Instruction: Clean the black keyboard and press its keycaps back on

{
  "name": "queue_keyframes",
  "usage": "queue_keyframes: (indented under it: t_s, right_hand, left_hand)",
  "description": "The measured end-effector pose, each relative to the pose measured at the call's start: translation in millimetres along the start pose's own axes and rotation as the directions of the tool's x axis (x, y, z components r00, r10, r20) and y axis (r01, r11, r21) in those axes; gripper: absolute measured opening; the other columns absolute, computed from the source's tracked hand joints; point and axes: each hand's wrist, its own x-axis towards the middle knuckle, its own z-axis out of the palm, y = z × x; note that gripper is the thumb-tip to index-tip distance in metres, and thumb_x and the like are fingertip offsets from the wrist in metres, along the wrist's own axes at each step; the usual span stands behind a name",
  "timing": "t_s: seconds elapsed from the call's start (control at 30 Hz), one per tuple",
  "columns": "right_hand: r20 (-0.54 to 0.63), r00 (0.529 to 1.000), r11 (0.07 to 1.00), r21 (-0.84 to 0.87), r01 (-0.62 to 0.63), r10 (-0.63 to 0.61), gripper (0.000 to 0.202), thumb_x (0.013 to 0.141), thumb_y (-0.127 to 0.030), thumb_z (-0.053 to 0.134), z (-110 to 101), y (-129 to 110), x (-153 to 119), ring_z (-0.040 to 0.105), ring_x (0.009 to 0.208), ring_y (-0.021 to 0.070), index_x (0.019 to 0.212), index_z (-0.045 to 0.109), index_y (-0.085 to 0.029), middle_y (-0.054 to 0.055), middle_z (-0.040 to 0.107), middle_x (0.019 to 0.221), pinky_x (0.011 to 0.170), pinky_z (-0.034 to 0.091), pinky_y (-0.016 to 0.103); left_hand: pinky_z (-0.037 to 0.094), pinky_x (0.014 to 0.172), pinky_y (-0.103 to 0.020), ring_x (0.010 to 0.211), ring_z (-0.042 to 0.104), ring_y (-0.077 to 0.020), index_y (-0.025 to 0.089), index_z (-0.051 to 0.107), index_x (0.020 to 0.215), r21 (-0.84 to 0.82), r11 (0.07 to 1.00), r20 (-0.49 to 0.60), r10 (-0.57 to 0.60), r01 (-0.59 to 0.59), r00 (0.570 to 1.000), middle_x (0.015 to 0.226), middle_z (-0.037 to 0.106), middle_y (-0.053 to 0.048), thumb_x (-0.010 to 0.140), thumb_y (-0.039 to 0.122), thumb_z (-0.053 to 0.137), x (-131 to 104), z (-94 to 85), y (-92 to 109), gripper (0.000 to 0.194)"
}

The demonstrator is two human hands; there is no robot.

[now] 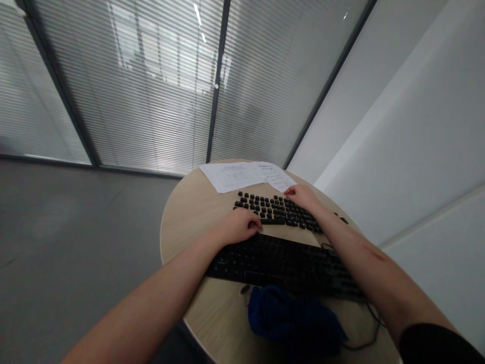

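Observation:
Loose black keycaps [267,204] lie in rows on the round wooden table, laid out much like a keyboard. Nearer to me is a black keyboard base [265,260], its long side across the table. My left hand [242,225] is between the two, by the lower left keycaps, with its fingers curled together; whatever they hold is hidden. Over at the upper right of the rows, my right hand [299,194] has its fingertips pinched at the keycaps beside the paper. I cannot make out a keycap in it.
Printed sheets [235,176] lie at the table's far edge. A bunched blue cloth [291,316] rests in front of the keyboard, with a small dark tool [245,290] to its left. A cable [366,346] runs at the right. Behind stands a glass partition with blinds [151,91].

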Motion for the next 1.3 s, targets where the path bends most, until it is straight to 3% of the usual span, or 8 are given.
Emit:
queue_keyframes:
  t_s: [0.33, 0.57, 0.73, 0.9, 1.0, 1.07, 1.17, 1.3]
  right_hand:
    - [0.124, 0.991, 0.999, -0.023, 0.047, -0.044, 0.019, 0.082, -0.021, 0.074, 37.2, 8.5, 55.5, 0.069, 0.093, 0.0185, 0.099, 0.082, -0.018, 0.007, 0.079, 0.100, 0.082, 0.049, 0.025]
    - [0.143, 0.988, 0.998, 0.041, 0.045, -0.051, 0.018, 0.078, -0.017, 0.075, 48.3, 9.0, 57.3, 0.068, 0.082, 0.0154, 0.095, 0.081, -0.017, 0.004, 0.079, 0.089, 0.073, 0.048, 0.023]
    - [0.039, 0.998, 0.993, 0.110, 0.040, -0.044, 0.017, 0.077, -0.019, 0.074, 36.8, -6.5, 53.0, 0.068, 0.085, 0.0172, 0.093, 0.080, -0.018, 0.005, 0.078, 0.091, 0.078, 0.049, 0.026]
    - [-0.062, 0.997, 0.956, 0.286, 0.071, -0.055, 0.027, 0.082, -0.034, 0.071, 17.0, -21.9, 4.6, 0.068, 0.081, 0.0184, 0.103, 0.078, -0.018, 0.005, 0.077, 0.089, 0.078, 0.052, 0.030]
    - [-0.035, 0.995, 0.797, 0.595, 0.099, -0.097, 0.035, 0.077, -0.042, 0.075, 16.1, -32.3, -50.5, 0.066, 0.073, 0.0178, 0.102, 0.077, -0.018, 0.005, 0.075, 0.083, 0.070, 0.054, 0.030]
    - [0.025, 0.992, 0.716, 0.694, 0.074, -0.127, 0.034, 0.075, -0.043, 0.077, 20.9, -41.0, -84.2, 0.066, 0.069, 0.0170, 0.098, 0.078, -0.019, 0.003, 0.074, 0.080, 0.068, 0.054, 0.030]
    - [0.087, 0.985, 0.700, 0.712, 0.044, -0.151, 0.029, 0.075, -0.040, 0.076, 32.0, -52.5, -114.3, 0.064, 0.066, 0.0153, 0.095, 0.080, -0.019, 0.002, 0.074, 0.077, 0.064, 0.052, 0.027]
    - [0.074, 0.986, 0.717, 0.695, 0.058, -0.152, 0.026, 0.076, -0.036, 0.075, 45.6, -57.8, -122.4, 0.060, 0.061, 0.0130, 0.095, 0.081, -0.020, 0.002, 0.073, 0.074, 0.058, 0.048, 0.024]
  left_hand:
    - [0.053, 0.081, -0.031, 0.086, 0.071, -0.0211, 0.024, 0.079, 0.091, -0.048, 0.998, 0.013, 0.041, -0.041, 0.999, 0.091, 0.079, -0.003, 0.082, 0.015, 0.061, -1.5, 5.9, -9.2, 0.022]
    - [0.053, 0.080, -0.034, 0.087, 0.071, -0.0238, 0.024, 0.079, 0.090, -0.023, 0.999, 0.050, 0.023, -0.022, 0.998, 0.092, 0.078, -0.005, 0.085, 0.021, 0.061, -0.7, 5.4, -6.6, 0.019]
    - [0.052, 0.079, -0.034, 0.087, 0.071, -0.0243, 0.025, 0.079, 0.091, -0.036, 0.999, 0.052, 0.023, -0.021, 0.998, 0.094, 0.079, -0.005, 0.083, 0.020, 0.063, -0.2, 7.1, -6.9, 0.019]
    - [0.051, 0.079, -0.031, 0.085, 0.071, -0.0214, 0.025, 0.079, 0.090, -0.077, 0.997, 0.045, 0.023, -0.019, 0.999, 0.091, 0.078, -0.004, 0.085, 0.020, 0.062, 0.7, 6.6, -7.7, 0.018]
    - [0.050, 0.078, -0.031, 0.084, 0.070, -0.0217, 0.025, 0.079, 0.091, -0.083, 0.996, 0.047, -0.007, 0.011, 0.999, 0.091, 0.078, -0.004, 0.085, 0.022, 0.063, 2.5, 6.2, -7.3, 0.017]
    - [0.049, 0.075, -0.031, 0.080, 0.069, -0.0214, 0.024, 0.079, 0.089, -0.077, 0.997, 0.043, -0.021, 0.025, 0.999, 0.088, 0.078, -0.004, 0.085, 0.022, 0.063, 3.8, 6.1, -6.6, 0.017]
    - [0.047, 0.069, -0.029, 0.072, 0.066, -0.0192, 0.024, 0.078, 0.086, -0.064, 0.997, 0.047, -0.040, 0.043, 0.998, 0.081, 0.075, -0.002, 0.082, 0.021, 0.064, 4.3, 5.5, -4.6, 0.015]
    - [0.046, 0.069, -0.030, 0.074, 0.065, -0.0190, 0.023, 0.077, 0.088, -0.026, 0.998, 0.059, -0.060, 0.062, 0.996, 0.081, 0.075, -0.002, 0.085, 0.024, 0.061, 2.4, 2.0, -1.5, 0.017]
